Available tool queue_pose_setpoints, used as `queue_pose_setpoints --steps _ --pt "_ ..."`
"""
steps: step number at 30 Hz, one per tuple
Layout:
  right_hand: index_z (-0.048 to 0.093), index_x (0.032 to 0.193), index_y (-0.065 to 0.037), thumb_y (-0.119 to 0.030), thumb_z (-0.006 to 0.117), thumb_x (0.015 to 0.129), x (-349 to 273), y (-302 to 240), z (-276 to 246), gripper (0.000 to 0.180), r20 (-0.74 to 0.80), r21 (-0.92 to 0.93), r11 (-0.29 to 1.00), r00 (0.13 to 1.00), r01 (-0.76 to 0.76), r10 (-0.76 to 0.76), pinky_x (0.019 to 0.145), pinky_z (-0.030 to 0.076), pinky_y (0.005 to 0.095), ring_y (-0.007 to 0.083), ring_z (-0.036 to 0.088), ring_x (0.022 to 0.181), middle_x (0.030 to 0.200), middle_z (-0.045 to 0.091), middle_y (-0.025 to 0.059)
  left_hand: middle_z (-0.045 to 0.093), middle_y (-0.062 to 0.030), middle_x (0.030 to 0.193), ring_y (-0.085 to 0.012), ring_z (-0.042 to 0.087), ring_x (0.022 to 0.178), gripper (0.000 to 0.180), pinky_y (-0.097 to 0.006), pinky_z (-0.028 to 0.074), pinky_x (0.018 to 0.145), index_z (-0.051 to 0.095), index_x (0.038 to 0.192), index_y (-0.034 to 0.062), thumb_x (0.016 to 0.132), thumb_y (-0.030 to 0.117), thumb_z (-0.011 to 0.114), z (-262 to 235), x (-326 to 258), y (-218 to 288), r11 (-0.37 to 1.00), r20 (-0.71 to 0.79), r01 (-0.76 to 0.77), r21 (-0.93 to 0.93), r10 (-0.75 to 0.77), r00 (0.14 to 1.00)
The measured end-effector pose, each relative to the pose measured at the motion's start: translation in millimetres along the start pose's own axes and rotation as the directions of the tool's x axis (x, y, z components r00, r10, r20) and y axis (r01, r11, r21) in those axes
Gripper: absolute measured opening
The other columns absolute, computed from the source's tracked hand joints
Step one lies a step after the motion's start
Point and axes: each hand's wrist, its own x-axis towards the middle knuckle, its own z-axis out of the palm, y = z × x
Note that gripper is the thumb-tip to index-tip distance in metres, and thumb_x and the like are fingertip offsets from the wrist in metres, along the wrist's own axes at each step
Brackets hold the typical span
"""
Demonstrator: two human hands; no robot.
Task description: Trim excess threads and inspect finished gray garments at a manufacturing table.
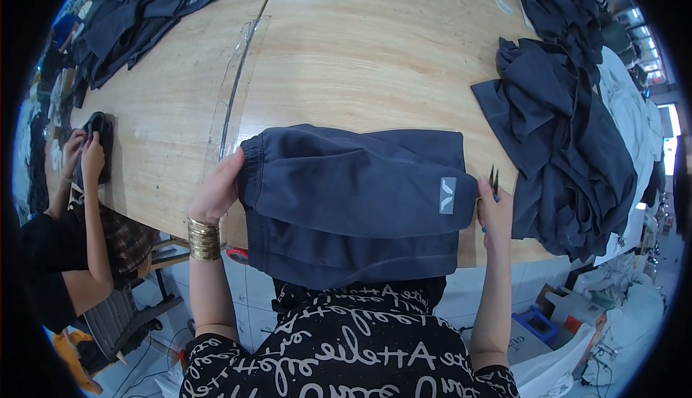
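Observation:
Dark grey-blue shorts lie spread sideways at the table's near edge, with the gathered elastic waistband to the left. A small light-grey patch marks the leg near the hem. My left hand pinches the waistband, its thumb on top and its fingers partly hidden. At the hem end, my right hand is closed on thread snips, whose dark points face away from me. Its fingertips also press on the hem's edge. The lower part of the shorts rests against my front.
Crumpled dark garments are heaped at the right, with another pile at far left. A co-worker's hands handle a dark item on the left. A red object sits by the near edge. Boxes stand lower right.

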Motion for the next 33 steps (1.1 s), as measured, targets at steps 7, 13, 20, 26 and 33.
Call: queue_pose_setpoints --steps 7,13,20,26,33 --pt "0.055 0.080 -0.010 -0.013 0.062 0.085 7 -81 4 0.008 -0.017 0.503 0.796 0.925 0.337 -0.381 0.037 0.024 0.0188 0.0023 0.033 0.038 0.052 0.040 -0.0064 0.063 -0.0078 0.105 -0.0149 0.059 0.097 0.024 -0.028 0.045 0.088 0.060 0.106 0.0017 0.089 0.019 0.058 25 41 60 0.887 -0.162 -0.353 -0.297 0.318 0.934" --pt "0.054 0.088 -0.006 -0.012 0.058 0.086 -24 -149 -30 0.007 -0.121 0.747 0.452 0.769 0.488 -0.628 0.035 0.021 0.0156 -0.0001 0.030 0.038 0.065 0.048 -0.0030 0.057 -0.0130 0.120 -0.0173 0.058 0.105 0.041 -0.029 0.045 0.092 0.044 0.129 -0.0028 0.092 0.015 0.050 41 -3 128 0.778 -0.024 -0.574 -0.256 0.589 0.808" --pt "0.056 0.103 -0.004 0.004 0.057 0.080 1 -12 28 0.025 0.041 -0.098 0.918 0.923 0.385 -0.382 0.067 0.040 0.0211 0.0062 0.047 0.071 0.085 0.055 -0.0020 0.056 0.0043 0.078 -0.0032 0.049 0.070 0.046 -0.017 0.040 0.064 0.047 0.129 0.0032 0.085 0.005 0.062 -1 34 5 0.766 -0.209 -0.262 0.587 0.456 0.865" --pt "0.055 0.108 -0.005 0.005 0.056 0.079 -7 -14 45 0.030 -0.084 -0.256 0.852 0.868 0.456 -0.489 0.068 0.042 0.0232 0.0107 0.049 0.070 0.095 0.057 0.0021 0.047 0.0071 0.068 -0.0012 0.040 0.063 0.041 -0.015 0.033 0.061 0.051 0.125 0.0050 0.086 0.008 0.061 10 19 12 0.852 -0.236 -0.277 0.443 0.409 0.881" --pt "0.054 0.114 -0.013 -0.006 0.062 0.079 -8 -21 75 0.036 0.142 -0.464 0.607 0.731 0.645 -0.668 0.061 0.047 0.0273 0.0174 0.055 0.069 0.088 0.050 0.0043 0.046 0.0073 0.066 -0.0008 0.039 0.061 0.034 -0.016 0.031 0.057 0.056 0.119 0.0043 0.086 0.010 0.062 19 33 15 0.817 -0.288 -0.216 0.534 0.416 0.863"
